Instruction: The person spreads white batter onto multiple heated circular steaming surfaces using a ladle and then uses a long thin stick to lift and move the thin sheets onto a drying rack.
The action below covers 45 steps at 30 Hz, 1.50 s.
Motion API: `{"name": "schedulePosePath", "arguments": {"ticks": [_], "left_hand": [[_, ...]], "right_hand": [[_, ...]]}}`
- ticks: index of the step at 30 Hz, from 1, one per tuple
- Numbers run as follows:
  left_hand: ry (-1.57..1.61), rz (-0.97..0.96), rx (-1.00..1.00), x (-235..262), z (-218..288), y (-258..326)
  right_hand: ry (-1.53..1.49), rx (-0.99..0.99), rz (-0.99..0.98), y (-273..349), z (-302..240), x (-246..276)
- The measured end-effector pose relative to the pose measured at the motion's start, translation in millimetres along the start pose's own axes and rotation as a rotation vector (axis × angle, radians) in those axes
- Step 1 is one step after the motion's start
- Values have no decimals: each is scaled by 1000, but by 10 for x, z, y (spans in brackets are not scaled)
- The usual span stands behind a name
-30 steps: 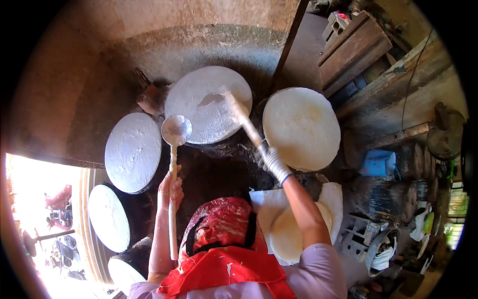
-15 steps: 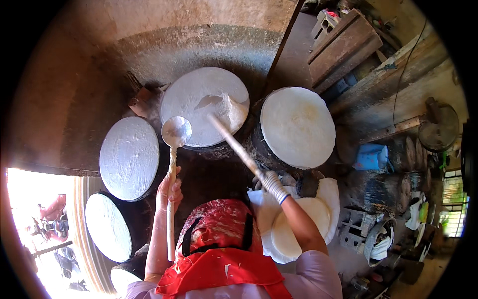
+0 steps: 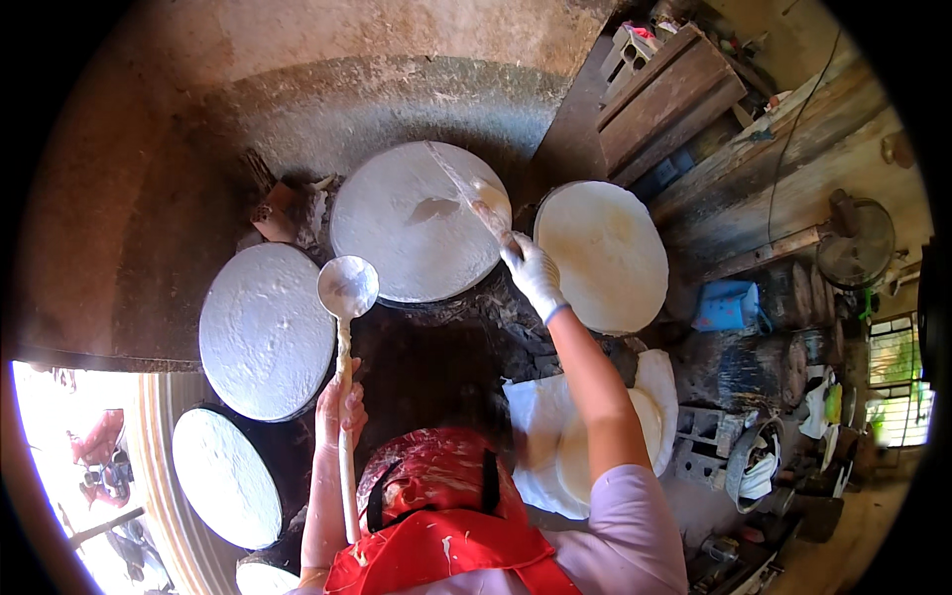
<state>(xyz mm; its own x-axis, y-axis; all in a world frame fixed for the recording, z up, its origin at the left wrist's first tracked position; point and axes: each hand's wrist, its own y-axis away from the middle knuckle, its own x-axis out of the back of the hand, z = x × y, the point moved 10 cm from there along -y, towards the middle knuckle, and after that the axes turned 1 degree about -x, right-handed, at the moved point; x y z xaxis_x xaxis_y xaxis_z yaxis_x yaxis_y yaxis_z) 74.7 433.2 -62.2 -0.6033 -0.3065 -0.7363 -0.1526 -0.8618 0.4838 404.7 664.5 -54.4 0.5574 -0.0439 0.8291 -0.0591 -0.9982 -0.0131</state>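
My left hand point(image 3: 339, 405) is bare and closed round the long pale handle of a ladle point(image 3: 348, 287). The ladle's bowl, smeared white, hangs by the edge of a round white-topped drum point(image 3: 263, 332) on the left. My right hand point(image 3: 534, 278), in a white glove, grips the wooden handle of a long thin spatula point(image 3: 459, 181). Its blade slants across the far middle round top point(image 3: 387, 248), which is coated white, with a greyish patch and a raised pale bit near the blade. I cannot tell whether the blade touches the coating.
Another white round top point(image 3: 600, 258) stands at the right, a further one point(image 3: 226, 476) at the lower left. White cloth point(image 3: 535, 426) with pale round sheets lies beneath my right arm. A blue container point(image 3: 727, 305), concrete blocks point(image 3: 699, 436) and wooden boards point(image 3: 669, 99) are farther right.
My right hand has moved forward and away from my body, swinging the spatula tip to the far rim of the middle top. The left hand holds the ladle almost as before.
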Motion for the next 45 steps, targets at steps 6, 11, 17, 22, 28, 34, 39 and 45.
{"name": "schedulePosePath", "arguments": {"ticks": [6, 11, 17, 22, 28, 34, 39, 45], "left_hand": [[56, -52, 29, -152, -10, -13], [3, -79, 56, -288, 2, -39], [-13, -106, 81, -389, -53, -11], [-17, -86, 87, -322, -94, -9], [-5, -84, 58, -320, -45, 56], [25, -68, 66, -243, -44, 44], [18, -65, 45, -379, -7, 32], [50, -87, 39, -536, -126, -97]], "right_hand": [[-289, -158, 47, 398, 573, -96], [-232, 221, 151, 614, -91, -292], [-372, -1, 200, 830, 423, -393], [-658, 79, -37, 586, 29, -922], [-488, 48, 195, 352, 425, -460], [-511, 231, -13, 575, -207, -788], [-510, -106, 279, 1082, 534, -384], [-491, -13, 92, 1007, -48, -731]]}}
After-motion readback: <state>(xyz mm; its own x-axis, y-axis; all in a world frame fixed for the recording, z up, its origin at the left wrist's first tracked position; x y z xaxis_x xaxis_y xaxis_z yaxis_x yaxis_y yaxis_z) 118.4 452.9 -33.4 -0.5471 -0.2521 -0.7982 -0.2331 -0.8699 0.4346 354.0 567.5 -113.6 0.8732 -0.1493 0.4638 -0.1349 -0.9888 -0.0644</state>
